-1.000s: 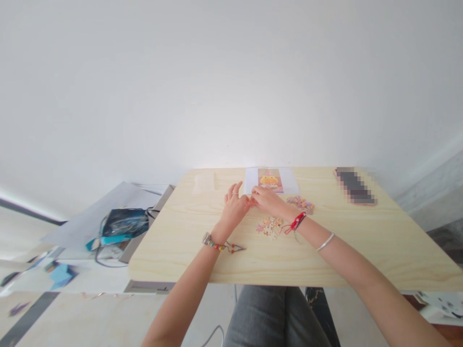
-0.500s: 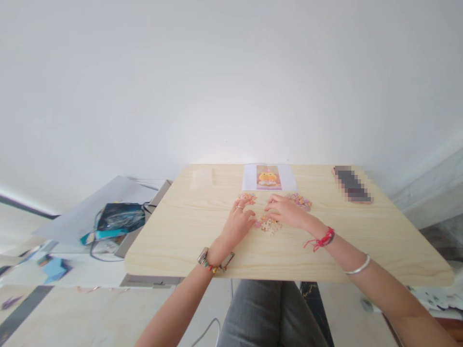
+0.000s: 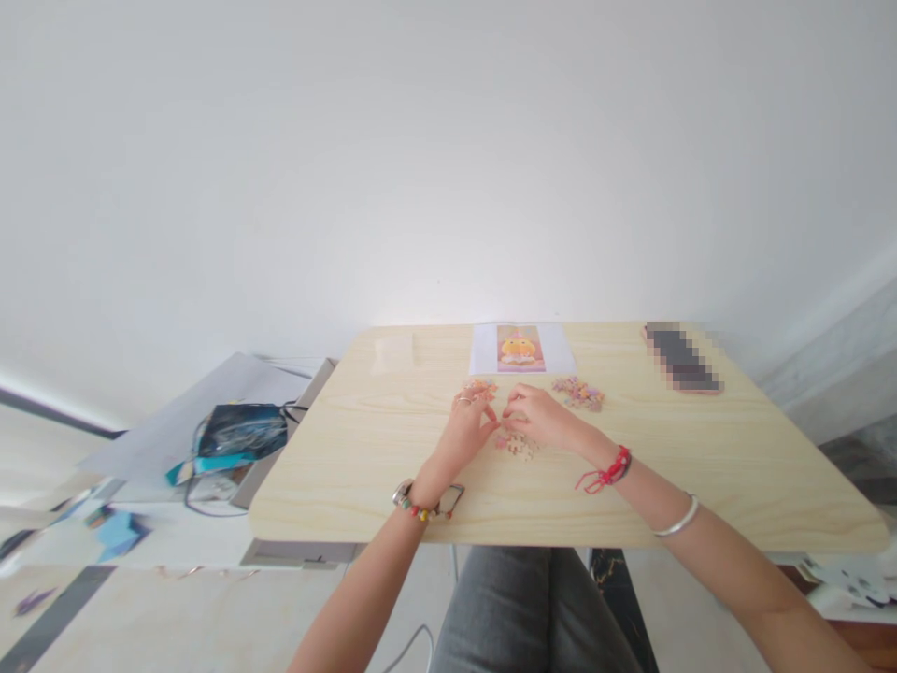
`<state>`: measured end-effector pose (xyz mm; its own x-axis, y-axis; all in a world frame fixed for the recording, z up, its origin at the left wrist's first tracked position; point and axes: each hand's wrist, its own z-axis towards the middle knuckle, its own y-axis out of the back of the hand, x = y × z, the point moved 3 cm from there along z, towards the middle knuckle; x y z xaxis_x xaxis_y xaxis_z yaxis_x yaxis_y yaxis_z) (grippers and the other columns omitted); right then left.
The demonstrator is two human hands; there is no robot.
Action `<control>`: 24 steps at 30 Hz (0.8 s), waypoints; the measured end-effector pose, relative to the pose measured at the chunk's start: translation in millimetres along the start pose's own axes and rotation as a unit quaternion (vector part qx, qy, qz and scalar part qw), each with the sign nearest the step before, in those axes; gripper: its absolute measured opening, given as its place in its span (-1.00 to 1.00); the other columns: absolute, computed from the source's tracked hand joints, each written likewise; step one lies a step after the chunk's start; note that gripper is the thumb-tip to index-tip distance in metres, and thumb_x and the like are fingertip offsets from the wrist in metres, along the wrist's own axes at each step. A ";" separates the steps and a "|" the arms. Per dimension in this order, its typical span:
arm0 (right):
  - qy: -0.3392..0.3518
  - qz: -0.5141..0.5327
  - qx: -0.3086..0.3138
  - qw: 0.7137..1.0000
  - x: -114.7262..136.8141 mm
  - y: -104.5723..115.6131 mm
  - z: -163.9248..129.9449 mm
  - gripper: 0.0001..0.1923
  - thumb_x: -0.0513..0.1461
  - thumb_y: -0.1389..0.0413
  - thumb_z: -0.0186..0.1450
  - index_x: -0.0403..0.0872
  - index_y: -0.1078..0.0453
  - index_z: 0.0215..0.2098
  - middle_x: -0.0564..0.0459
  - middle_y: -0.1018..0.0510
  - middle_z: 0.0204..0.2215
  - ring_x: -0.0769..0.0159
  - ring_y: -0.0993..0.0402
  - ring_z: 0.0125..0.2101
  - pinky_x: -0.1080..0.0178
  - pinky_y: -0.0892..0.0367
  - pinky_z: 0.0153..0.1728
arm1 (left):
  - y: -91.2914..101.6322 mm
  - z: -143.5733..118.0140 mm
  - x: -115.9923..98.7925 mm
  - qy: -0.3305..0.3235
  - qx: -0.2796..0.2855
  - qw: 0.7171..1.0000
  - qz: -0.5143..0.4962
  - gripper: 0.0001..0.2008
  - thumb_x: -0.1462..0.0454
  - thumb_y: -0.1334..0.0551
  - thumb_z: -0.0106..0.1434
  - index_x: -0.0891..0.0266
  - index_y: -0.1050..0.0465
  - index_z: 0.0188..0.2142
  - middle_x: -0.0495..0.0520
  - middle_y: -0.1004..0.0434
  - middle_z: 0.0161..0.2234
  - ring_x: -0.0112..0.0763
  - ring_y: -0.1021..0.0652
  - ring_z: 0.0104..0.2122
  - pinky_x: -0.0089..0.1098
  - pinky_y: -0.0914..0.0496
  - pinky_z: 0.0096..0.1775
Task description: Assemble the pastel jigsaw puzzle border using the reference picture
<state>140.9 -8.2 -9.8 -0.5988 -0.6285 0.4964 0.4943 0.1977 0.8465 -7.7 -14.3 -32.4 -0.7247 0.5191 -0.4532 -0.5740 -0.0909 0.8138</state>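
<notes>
- Pale wooden tabletop (image 3: 350,467): left hand (image 3: 468,432) and right hand (image 3: 539,421) meet fingertip to fingertip at centre, just above a small heap of pastel jigsaw pieces (image 3: 519,446).
- Grip: both pinched together; any piece held is too small to see.
- Risk: a wrist sweeping the heap would scatter pieces.
- Pieces look tiny, flat, pink-cream; further clusters lie far left (image 3: 480,386) and far right (image 3: 578,392), near the printed reference picture (image 3: 519,348).

Puzzle heaps (image 3: 578,393) and picture card (image 3: 521,349) crowd the far table (image 3: 350,449); near edge open.
</notes>
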 end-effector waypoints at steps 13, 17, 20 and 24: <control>-0.063 0.086 -0.073 0.992 -7.0 6.6 7.2 -0.93 -0.30 -0.14 0.18 -0.14 -0.45 -0.45 0.05 -0.39 -0.47 0.38 -0.34 -0.45 0.29 -0.24 -0.37 | 22.3 -7.0 -20.6 -0.133 -0.165 0.974 0.083 -0.91 0.41 -0.18 0.16 0.24 -0.34 -0.46 0.18 -0.26 0.01 -0.13 -0.26 0.07 -0.06 -0.37 -0.04; -0.037 0.076 -0.095 0.992 -5.7 4.7 5.7 -0.94 -0.33 -0.14 0.17 -0.13 -0.43 -0.47 0.06 -0.39 -0.45 0.39 -0.32 -0.44 0.29 -0.24 -0.37 | 21.9 -8.8 -22.2 -0.142 -0.170 0.972 0.081 -0.93 0.38 -0.18 0.18 0.24 -0.36 -0.43 0.19 -0.28 -0.01 -0.13 -0.27 0.06 -0.07 -0.37 -0.04; -0.008 0.071 -0.115 0.991 -4.3 4.9 4.8 -0.93 -0.33 -0.12 0.19 -0.12 -0.41 -0.45 0.05 -0.38 -0.42 0.38 -0.32 -0.41 0.28 -0.25 -0.35 | 25.0 -9.5 -15.1 -0.109 -0.169 0.978 0.050 -0.92 0.34 -0.24 0.14 0.22 -0.39 -0.33 0.20 -0.25 0.01 -0.14 -0.30 0.04 -0.07 -0.36 -0.03; 0.040 0.057 -0.136 0.988 -3.1 6.7 7.0 -0.93 -0.31 -0.09 0.22 -0.12 -0.41 -0.41 0.03 -0.38 -0.39 0.34 -0.34 -0.36 0.25 -0.27 -0.29 | 27.8 -8.1 -0.8 -0.062 -0.155 0.986 0.031 -0.90 0.35 -0.27 0.11 0.19 -0.43 -0.33 0.16 -0.23 0.02 -0.16 -0.31 0.01 -0.08 -0.36 -0.04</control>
<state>141.7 0.4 -4.3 -0.4835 -0.6731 0.5596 0.7128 0.0683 0.6980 -26.2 -24.1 -12.3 -0.7203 0.6032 -0.3426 -0.6333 -0.3701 0.6797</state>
